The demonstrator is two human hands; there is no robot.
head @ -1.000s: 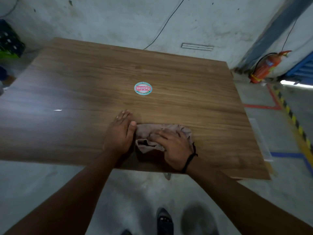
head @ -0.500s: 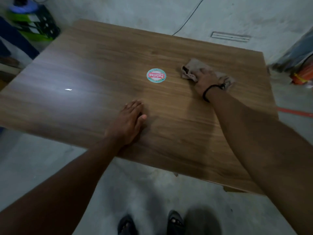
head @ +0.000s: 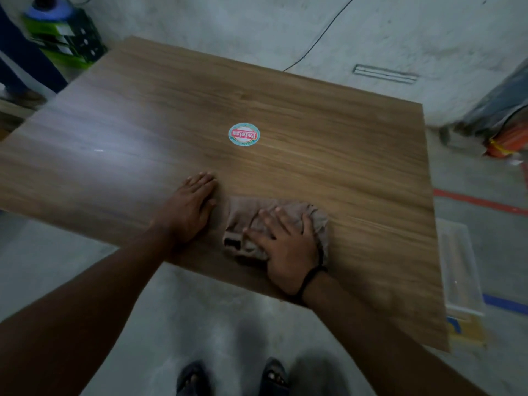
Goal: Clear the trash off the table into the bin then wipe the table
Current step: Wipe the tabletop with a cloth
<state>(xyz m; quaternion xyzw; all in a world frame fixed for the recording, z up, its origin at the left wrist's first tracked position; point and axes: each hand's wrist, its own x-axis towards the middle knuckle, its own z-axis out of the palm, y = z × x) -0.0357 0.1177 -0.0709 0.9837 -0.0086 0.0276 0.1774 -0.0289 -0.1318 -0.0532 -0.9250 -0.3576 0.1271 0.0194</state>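
Observation:
A crumpled brown cloth (head: 245, 221) lies on the wooden table (head: 328, 155) near its front edge. My right hand (head: 288, 241) presses flat on top of the cloth, fingers spread over it, a black band on the wrist. Just left of the cloth, my left hand (head: 190, 207) rests palm down on the bare wood, fingers together and holding nothing. A round sticker (head: 243, 134) with red lettering is stuck to the middle of the tabletop, beyond both hands.
A green and black crate (head: 65, 44) stands on the floor past the table's far left corner. A clear plastic lid (head: 460, 267) lies on the floor to the right. A red extinguisher (head: 505, 138) lies at the far right. My sandalled feet (head: 234, 378) are below the table edge.
My right hand has dragged the cloth from the far right of the table, beside the sticker, back to the front edge next to my left hand. The left hand has stayed put.

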